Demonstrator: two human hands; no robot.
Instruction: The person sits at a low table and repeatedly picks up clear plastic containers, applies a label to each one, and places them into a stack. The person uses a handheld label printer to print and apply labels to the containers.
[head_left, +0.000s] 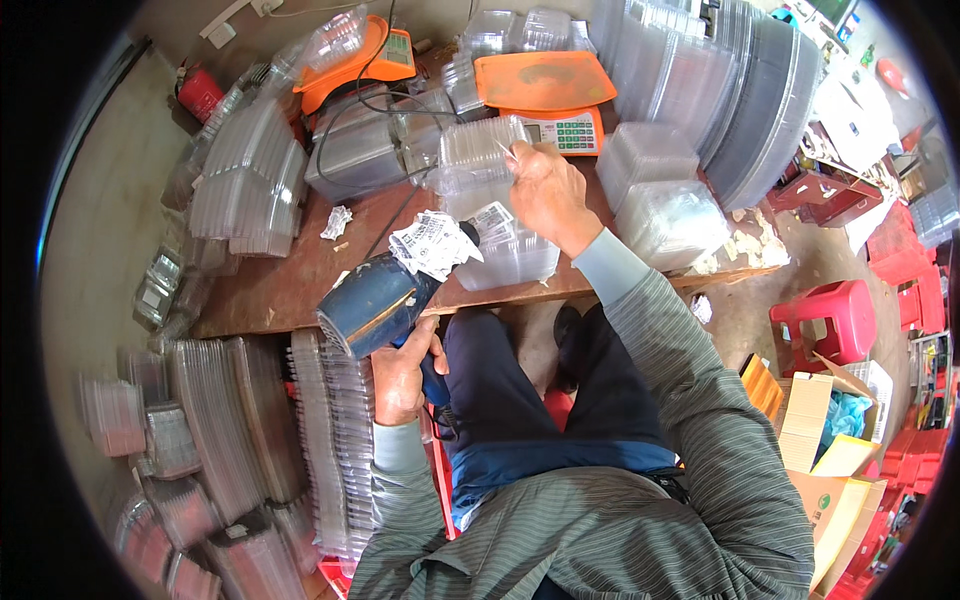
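Note:
My left hand (401, 375) grips the handle of a blue hair dryer (371, 307) at the table's front edge. A wad of peeled printed labels (431, 244) sits on the barrel near its nozzle, which points right toward a stack of clear plastic containers (506, 266). White labels with print (493, 221) lie on that stack's upper face. Above it, my right hand (551, 191) has its fingertips pinched on a thin pale strip (508, 152), too small to identify. Just left of those fingertips is another row of nested clear containers (476, 154).
An orange weighing scale (546, 79) stands behind the containers; a second orange scale (382, 56) is farther left. Black cable (319, 150) loops over the wooden table (277, 296). Tall container stacks (667, 67) rise at right. A red stool (832, 322) and cardboard box (810, 416) occupy the floor.

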